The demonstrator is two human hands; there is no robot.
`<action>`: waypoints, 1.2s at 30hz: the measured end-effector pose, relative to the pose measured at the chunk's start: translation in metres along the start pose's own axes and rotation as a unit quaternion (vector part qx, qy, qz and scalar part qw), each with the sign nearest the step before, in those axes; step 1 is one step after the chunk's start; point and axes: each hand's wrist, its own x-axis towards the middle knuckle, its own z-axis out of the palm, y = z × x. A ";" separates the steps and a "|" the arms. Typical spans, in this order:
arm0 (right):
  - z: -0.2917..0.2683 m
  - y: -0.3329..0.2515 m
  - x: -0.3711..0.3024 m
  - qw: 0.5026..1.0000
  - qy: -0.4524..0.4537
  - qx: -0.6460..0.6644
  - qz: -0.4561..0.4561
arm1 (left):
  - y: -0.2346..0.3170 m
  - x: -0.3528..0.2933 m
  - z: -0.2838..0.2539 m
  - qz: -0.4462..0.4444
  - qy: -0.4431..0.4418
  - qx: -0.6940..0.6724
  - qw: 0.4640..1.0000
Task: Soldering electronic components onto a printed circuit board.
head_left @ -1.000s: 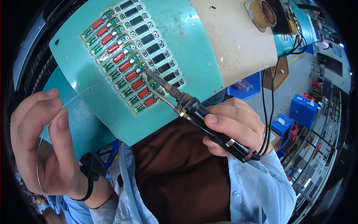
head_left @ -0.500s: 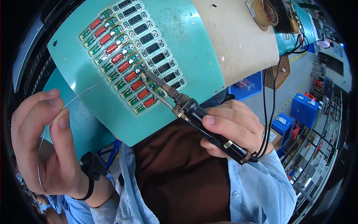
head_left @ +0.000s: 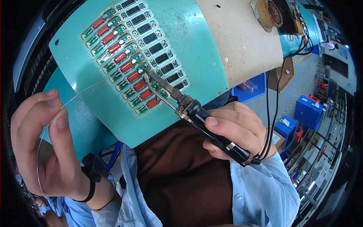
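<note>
A length of thin solder wire (head_left: 84, 91) is pinched between the thumb and fingers of my left hand (head_left: 49, 140); its far end reaches the left side of the circuit boards. My right hand (head_left: 240, 130) is wrapped around the black handle of a soldering iron (head_left: 196, 113), which has a thin metal tube alongside its shaft. The iron's tip lies over the lower part of the row, and I cannot tell if it touches a board. Several green circuit boards (head_left: 126, 67) with red block components lie slanted in a column, each beside a small black digit display (head_left: 155, 47).
The boards rest on a green mat (head_left: 189, 49) beside a tan sheet (head_left: 242, 41). A stained holder (head_left: 266, 15) stands at the far right. Black cables (head_left: 269, 102) hang from the table edge. Blue bins (head_left: 308, 109) and a shelf rack (head_left: 317, 159) are at the right.
The solder wire's end has shifted slightly to the right and up over the boards, with my left hand barely moving. The soldering iron stays nearly where it was.
</note>
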 end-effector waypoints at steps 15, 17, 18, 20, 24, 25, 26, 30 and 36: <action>-0.005 -0.005 -0.011 1.000 0.023 0.013 -0.008 | 0.002 -0.004 -0.008 0.045 -0.047 0.001 0.998; -0.002 -0.003 -0.012 1.000 0.024 0.012 -0.011 | 0.000 -0.005 -0.009 0.043 -0.048 -0.003 0.998; -0.001 -0.002 -0.012 1.000 0.027 0.006 -0.013 | -0.001 -0.006 -0.010 0.039 -0.060 -0.008 0.997; 0.000 -0.001 -0.013 0.999 0.035 -0.005 -0.019 | -0.003 -0.007 -0.013 0.031 -0.085 -0.019 0.996; 0.001 0.000 -0.012 0.999 0.036 -0.006 -0.020 | -0.003 -0.006 -0.015 0.036 -0.099 -0.014 0.994; 0.001 -0.001 -0.012 0.999 0.036 -0.005 -0.020 | -0.002 -0.005 -0.015 0.036 -0.099 -0.014 0.994; 0.001 -0.001 -0.012 0.999 0.034 -0.006 -0.019 | -0.001 -0.005 -0.014 0.038 -0.100 -0.011 0.994; 0.001 -0.001 -0.012 0.999 0.028 -0.005 -0.017 | 0.000 -0.003 -0.011 0.043 -0.100 -0.007 0.994; 0.001 -0.002 -0.011 1.000 0.026 0.003 -0.012 | 0.006 0.004 0.000 0.063 -0.055 0.007 0.996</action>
